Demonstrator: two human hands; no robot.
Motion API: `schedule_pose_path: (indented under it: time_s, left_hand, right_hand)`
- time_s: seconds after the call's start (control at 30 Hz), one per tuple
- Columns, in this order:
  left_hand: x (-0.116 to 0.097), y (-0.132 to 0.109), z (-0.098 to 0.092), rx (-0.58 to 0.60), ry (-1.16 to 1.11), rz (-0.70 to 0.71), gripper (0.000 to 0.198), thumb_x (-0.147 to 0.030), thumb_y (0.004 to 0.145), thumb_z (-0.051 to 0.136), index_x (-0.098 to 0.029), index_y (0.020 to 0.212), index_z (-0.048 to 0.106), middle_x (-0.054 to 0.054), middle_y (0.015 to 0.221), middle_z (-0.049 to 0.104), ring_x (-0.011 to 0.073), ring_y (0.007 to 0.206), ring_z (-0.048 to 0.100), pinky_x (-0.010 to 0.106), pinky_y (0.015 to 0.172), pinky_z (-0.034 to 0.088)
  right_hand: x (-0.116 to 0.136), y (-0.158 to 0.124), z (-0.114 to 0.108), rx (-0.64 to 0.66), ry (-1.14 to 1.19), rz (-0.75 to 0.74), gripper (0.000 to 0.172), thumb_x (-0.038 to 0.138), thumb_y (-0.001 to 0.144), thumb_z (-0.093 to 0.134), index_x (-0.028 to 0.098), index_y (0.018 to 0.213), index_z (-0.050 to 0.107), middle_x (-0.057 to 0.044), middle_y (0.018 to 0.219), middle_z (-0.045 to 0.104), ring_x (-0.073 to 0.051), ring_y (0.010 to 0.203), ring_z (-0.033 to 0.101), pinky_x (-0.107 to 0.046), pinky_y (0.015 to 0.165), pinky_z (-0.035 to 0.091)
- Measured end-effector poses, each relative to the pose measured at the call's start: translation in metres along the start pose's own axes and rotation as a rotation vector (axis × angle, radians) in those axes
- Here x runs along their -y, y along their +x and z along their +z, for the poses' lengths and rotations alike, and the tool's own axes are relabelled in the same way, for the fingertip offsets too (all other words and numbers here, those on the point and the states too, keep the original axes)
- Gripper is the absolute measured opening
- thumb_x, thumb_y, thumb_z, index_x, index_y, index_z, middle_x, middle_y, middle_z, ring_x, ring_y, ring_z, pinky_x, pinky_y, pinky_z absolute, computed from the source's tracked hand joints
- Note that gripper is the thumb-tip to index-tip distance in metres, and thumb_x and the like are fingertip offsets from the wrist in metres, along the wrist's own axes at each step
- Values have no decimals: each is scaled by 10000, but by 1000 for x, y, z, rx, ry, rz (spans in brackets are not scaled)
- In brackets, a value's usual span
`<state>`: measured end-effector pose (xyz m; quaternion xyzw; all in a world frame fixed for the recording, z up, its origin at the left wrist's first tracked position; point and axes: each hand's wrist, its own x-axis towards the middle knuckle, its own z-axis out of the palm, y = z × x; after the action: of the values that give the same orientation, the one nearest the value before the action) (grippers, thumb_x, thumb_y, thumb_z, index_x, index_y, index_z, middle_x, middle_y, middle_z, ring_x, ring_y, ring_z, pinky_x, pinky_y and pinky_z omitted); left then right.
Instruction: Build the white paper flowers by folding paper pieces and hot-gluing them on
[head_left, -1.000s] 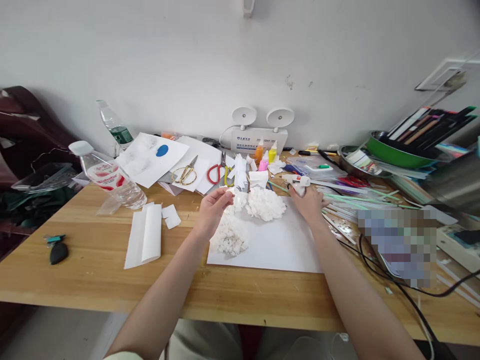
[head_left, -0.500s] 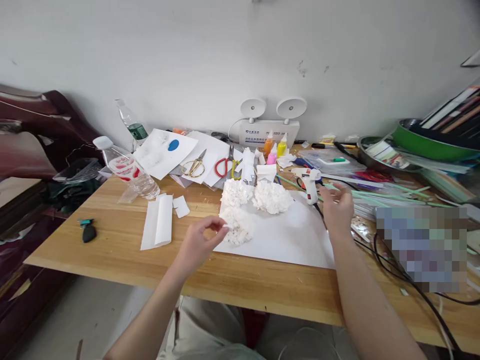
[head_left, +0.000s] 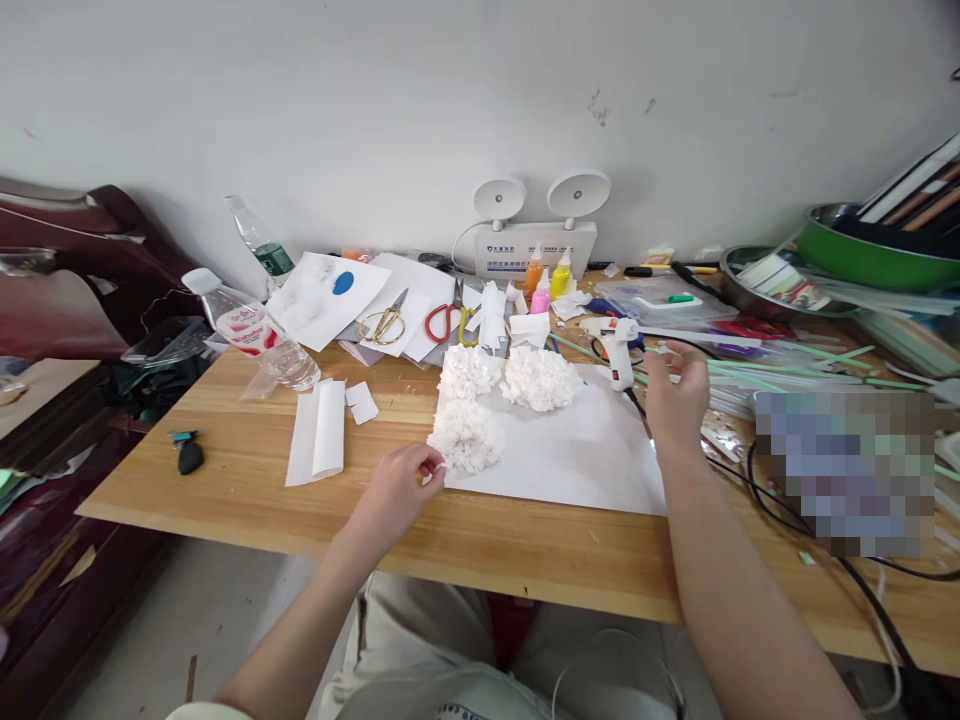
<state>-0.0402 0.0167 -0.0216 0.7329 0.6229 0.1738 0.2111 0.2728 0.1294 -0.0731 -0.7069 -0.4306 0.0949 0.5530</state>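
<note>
three ruffled white clusters [head_left: 466, 437] rest on a white sheet [head_left: 570, 450], the closest just beyond the fingertips of the left hand [head_left: 401, 485], the other two farther ahead of it. that hand's thumb and forefinger curl close to each other near the sheet's front left corner; whether they pinch a scrap, i cannot tell. the right hand [head_left: 679, 390] has its fingers loosely bent and apart, just right of a white glue gun [head_left: 619, 358]. left of the left hand lies a folded paper [head_left: 328, 430], and farther left a black fob [head_left: 189, 457]; well ahead of it are gold-handled scissors [head_left: 386, 322]
</note>
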Motion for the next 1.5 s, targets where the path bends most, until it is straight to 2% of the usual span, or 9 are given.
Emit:
schedule_pose_path:
  time_s: [0.37,0.6,1.03,1.17,1.37,1.5]
  left_hand:
    - [8,5,8,-3,111,-34,119,-196,730,440,-178,688,550,19,687,611,158,655,549,260,615,390]
    - [5,8,9,3,205,-82,127,-180,724,439,-171,669,553,28,688,609,161,651,539,263,605,369]
    - [4,9,20,-42,281,-48,151,-164,740,449,-159,690,592,45,680,629,172,649,567,266,598,383]
    - [8,7,19,-43,231,-1,148,-208,770,451,-164,729,586,49,727,636,185,687,578,286,625,414]
    - [11,-2,8,-90,87,8,156,-243,746,541,-177,885,563,44,820,628,182,774,576,303,710,443]
    - [11,-5,6,-100,53,72,93,-190,783,484,-184,832,562,41,838,608,176,811,557,303,737,430]
  right_hand:
    - [-5,5,1,-48,80,-33,355,426,713,524,205,990,537,-3,797,565,-181,805,518,-362,778,386]
    - [-4,5,0,-16,135,-45,360,409,714,527,198,1006,527,-7,797,555,-176,821,512,-349,779,393]
    - [4,2,-1,10,182,-23,328,375,710,528,189,980,535,-9,789,558,-169,803,508,-332,768,386]
    - [4,2,-1,19,208,-20,323,362,708,535,181,976,541,-9,785,559,-167,807,515,-330,775,390]
    - [10,1,-3,8,204,-6,298,334,701,544,165,945,568,-12,774,557,-165,774,520,-326,751,397]
    - [14,0,-4,8,207,-5,268,309,693,543,159,912,581,-14,767,556,-161,756,518,-312,724,400]
